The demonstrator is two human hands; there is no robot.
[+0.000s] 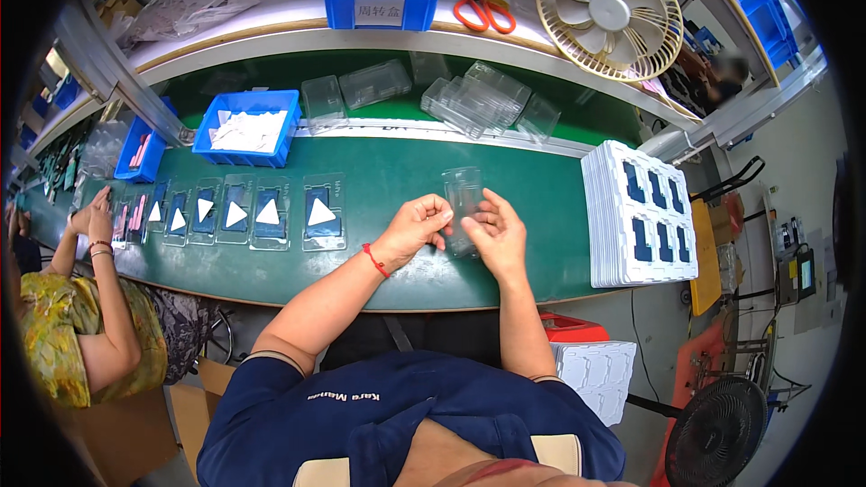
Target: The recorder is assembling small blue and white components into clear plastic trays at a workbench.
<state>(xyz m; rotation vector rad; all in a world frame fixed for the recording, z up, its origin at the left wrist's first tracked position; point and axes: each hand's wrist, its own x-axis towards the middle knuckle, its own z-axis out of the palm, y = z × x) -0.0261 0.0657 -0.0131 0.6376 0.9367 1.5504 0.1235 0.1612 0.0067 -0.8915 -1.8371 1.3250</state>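
A clear plastic blister case [464,188] is held over the green table between my two hands. My left hand [417,227] pinches at its left edge with thumb and fingers. On the opposite edge my right hand [496,233] has its thumb and curled fingers closed around the case. To the left of my hands stands a row of several clear blister cases; the closest case [324,213] has a dark blue insert with a white triangular piece on top. The contents of the held case, if any, cannot be made out.
A stack of white trays [631,216] with dark blue pieces stands at right. Behind lie loose clear cases [483,99] and a blue bin [248,129] of white pieces. The shelf holds orange scissors [484,9] and a fan [610,12]. A co-worker's hand [90,216] is at far left.
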